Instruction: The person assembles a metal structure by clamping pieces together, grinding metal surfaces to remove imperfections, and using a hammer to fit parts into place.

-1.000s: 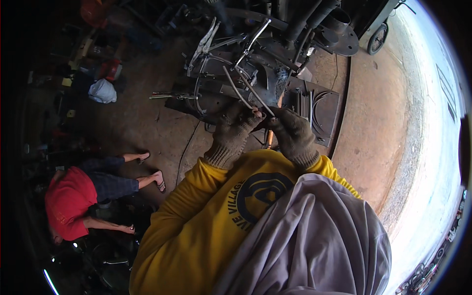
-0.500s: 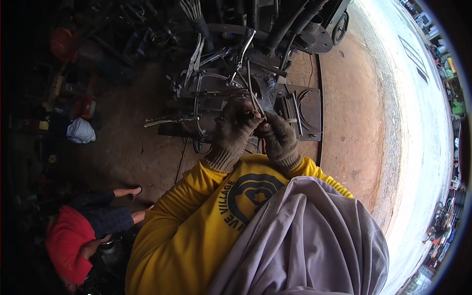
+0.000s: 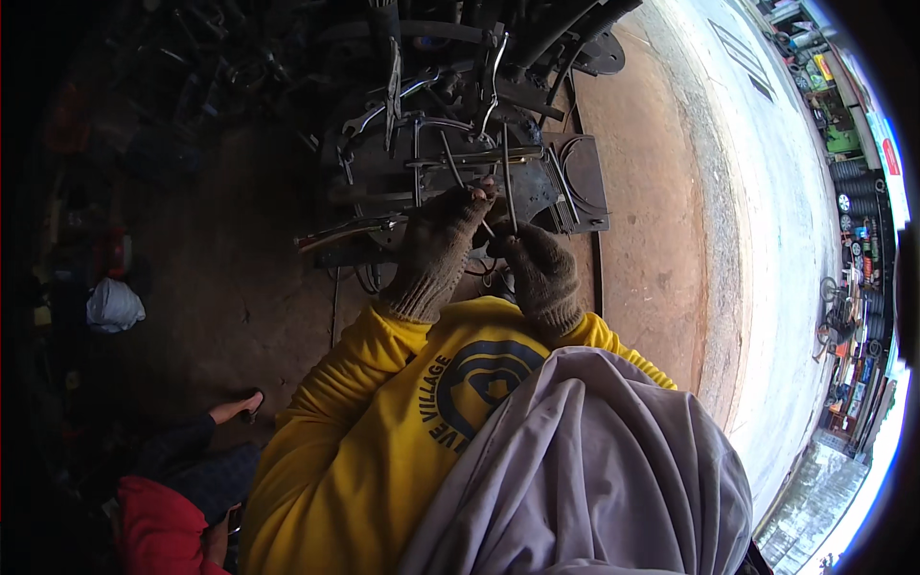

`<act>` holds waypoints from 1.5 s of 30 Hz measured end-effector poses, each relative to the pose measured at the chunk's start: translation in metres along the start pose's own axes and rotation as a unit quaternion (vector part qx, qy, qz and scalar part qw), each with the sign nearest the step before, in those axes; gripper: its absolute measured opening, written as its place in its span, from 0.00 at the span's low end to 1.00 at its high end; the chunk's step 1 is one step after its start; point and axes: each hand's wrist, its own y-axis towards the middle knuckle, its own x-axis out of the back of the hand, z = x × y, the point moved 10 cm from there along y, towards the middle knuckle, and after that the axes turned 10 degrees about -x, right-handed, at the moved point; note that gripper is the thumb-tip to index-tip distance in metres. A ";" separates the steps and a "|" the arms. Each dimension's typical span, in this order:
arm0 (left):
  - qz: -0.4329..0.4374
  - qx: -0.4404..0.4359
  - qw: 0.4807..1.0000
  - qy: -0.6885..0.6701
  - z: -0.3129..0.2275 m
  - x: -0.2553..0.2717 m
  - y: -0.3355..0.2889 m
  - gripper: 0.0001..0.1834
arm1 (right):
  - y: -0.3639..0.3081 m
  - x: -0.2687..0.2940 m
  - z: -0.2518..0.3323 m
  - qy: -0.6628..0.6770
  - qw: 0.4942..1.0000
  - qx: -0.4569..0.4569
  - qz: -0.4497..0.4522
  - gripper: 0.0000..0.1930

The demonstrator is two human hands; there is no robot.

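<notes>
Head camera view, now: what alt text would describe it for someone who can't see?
The left grip and right grip, in brown knitted gloves, each hold a thin, grey, metal-looking rod above a dark, cluttered workbench. At lower left is a person in a red shirt; at right, a pale, bright road.

The rods (image 3: pixel 509 182) look smooth metal, the gloves (image 3: pixel 426 261) rough knit
</notes>
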 end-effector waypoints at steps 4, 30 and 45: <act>0.044 0.083 0.996 -0.003 0.008 -0.009 -0.002 0.12 | -0.005 -0.002 0.004 -0.068 0.998 0.015 0.010 0.13; 0.193 0.086 0.972 -0.103 0.022 -0.088 -0.042 0.12 | 0.022 0.059 0.009 0.069 0.970 -0.108 0.204 0.17; 0.218 0.067 0.973 0.031 0.037 -0.090 -0.051 0.11 | 0.013 0.058 0.014 0.153 0.967 -0.107 0.174 0.17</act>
